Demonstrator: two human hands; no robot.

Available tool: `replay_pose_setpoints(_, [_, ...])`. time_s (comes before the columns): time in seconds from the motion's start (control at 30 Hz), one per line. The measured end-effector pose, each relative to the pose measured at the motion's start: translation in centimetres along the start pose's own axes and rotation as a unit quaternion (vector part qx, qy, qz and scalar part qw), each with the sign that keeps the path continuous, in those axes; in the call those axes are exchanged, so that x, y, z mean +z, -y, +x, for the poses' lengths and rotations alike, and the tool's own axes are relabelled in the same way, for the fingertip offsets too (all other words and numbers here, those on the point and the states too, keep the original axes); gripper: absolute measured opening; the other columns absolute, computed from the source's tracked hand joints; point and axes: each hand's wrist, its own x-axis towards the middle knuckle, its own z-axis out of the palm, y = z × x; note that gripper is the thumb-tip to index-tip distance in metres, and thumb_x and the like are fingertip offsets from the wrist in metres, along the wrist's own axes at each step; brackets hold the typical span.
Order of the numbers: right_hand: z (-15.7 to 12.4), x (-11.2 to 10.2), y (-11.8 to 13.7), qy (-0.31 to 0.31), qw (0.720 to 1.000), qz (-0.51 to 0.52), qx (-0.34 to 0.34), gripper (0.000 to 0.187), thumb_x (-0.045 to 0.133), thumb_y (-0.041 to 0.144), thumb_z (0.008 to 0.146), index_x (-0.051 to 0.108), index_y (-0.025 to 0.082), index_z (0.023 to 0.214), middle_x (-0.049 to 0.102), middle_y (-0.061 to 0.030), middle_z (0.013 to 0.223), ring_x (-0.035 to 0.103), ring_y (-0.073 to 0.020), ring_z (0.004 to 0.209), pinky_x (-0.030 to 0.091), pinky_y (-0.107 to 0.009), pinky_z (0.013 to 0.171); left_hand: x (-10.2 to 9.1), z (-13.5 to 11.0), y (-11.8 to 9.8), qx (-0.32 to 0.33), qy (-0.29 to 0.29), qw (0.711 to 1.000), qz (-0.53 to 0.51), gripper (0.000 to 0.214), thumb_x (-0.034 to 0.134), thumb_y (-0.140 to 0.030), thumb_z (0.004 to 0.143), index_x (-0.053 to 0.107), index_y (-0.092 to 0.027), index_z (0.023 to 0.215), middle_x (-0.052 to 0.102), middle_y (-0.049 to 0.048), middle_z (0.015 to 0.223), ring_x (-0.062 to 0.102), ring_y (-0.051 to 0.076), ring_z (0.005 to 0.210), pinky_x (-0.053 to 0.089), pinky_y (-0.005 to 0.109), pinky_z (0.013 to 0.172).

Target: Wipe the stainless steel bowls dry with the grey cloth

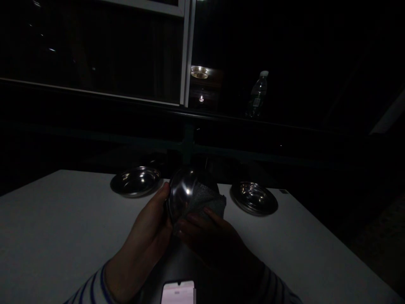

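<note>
My left hand [152, 223] grips the rim of a shiny metal bowl [183, 190], which is tilted up above the table. A grey cloth [209, 202] lies against the bowl's surface, and my right hand [209, 236] presses it there with the fingers over it. On the table to the left is a metal dish [136, 181]. To the right sit several stacked metal dishes [254, 197]. The fingers of my left hand behind the bowl are hidden, and my right hand is in deep shadow.
A lit phone [178, 292] is at the near edge of the view, below my hands. The white table [63, 228] ends just past the dishes. Beyond it a plastic bottle [258, 95] stands on a ledge by a dark window with a white frame [186, 55].
</note>
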Motion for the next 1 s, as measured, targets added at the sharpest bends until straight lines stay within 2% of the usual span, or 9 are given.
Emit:
replay_pose_setpoints(0.13, [0.2, -0.2, 0.1, -0.015, 1.0, 0.008, 0.015, 0.025, 0.041, 0.018, 0.09, 0.056, 0.02, 0.111, 0.058, 0.0028, 0.116, 0.039, -0.0133, 0.117, 0.039, -0.034, 0.096, 0.3, 0.0, 0.6, -0.048, -0.016, 0.999, 0.004, 0.019, 0.053, -0.029, 0.082, 0.064, -0.015, 0.076, 0.066, 0.0027, 0.062, 0.058, 0.012, 0.049, 0.045, 0.022, 0.045])
replay_pose_setpoints(0.23, [0.3, -0.4, 0.1, -0.018, 1.0, 0.007, 0.023, 0.025, 0.042, 0.02, 0.09, 0.056, 0.021, 0.112, 0.058, 0.0026, 0.118, 0.038, -0.0138, 0.119, 0.035, -0.035, 0.1, 0.1, 0.0, 1.0, -0.053, -0.001, 0.998, 0.016, 0.017, 0.057, -0.029, 0.079, 0.065, -0.015, 0.077, 0.067, 0.0037, 0.065, 0.059, 0.013, 0.05, 0.044, 0.022, 0.045])
replay_pose_setpoints(0.4, [0.6, -1.1, -0.2, -0.012, 0.998, 0.006, 0.054, 0.024, 0.042, 0.025, 0.09, 0.056, 0.023, 0.109, 0.058, 0.0041, 0.118, 0.04, -0.0138, 0.117, 0.031, -0.037, 0.1, 0.1, -0.3, 1.5, -0.105, 0.02, 0.994, 0.039, 0.022, 0.06, -0.034, 0.076, 0.066, -0.013, 0.075, 0.067, 0.005, 0.063, 0.06, 0.014, 0.054, 0.043, 0.022, 0.047])
replay_pose_setpoints(0.6, [0.9, -1.9, -0.2, 0.002, 0.997, 0.012, 0.076, 0.029, 0.04, 0.03, 0.089, 0.054, 0.021, 0.113, 0.057, 0.0002, 0.121, 0.04, -0.0166, 0.119, 0.027, -0.039, 0.102, -0.1, -0.4, 2.1, -0.053, 0.017, 0.997, 0.056, 0.027, 0.062, -0.041, 0.073, 0.066, -0.014, 0.076, 0.062, 0.0, 0.057, 0.058, 0.013, 0.054, 0.04, 0.021, 0.049])
replay_pose_setpoints(0.77, [0.8, -2.0, -0.1, 0.011, 0.995, 0.019, 0.096, 0.033, 0.036, 0.032, 0.091, 0.052, 0.021, 0.118, 0.055, -0.0009, 0.125, 0.037, -0.0169, 0.122, 0.019, -0.04, 0.106, -0.4, -0.2, 2.6, -0.017, 0.019, 0.997, 0.07, 0.029, 0.065, -0.044, 0.069, 0.065, -0.015, 0.073, 0.06, -0.0023, 0.056, 0.057, 0.012, 0.056, 0.038, 0.02, 0.05])
replay_pose_setpoints(1.0, [1.2, -2.8, -1.0, 0.01, 0.994, 0.035, 0.104, 0.038, 0.035, 0.038, 0.09, 0.05, 0.019, 0.119, 0.054, -0.0056, 0.125, 0.039, -0.021, 0.121, 0.027, -0.044, 0.102, -0.1, -0.4, 2.5, 0.011, -0.008, 0.992, 0.128, 0.035, 0.062, -0.049, 0.069, 0.064, -0.014, 0.066, 0.057, -0.0016, 0.051, 0.053, 0.012, 0.051, 0.038, 0.022, 0.052])
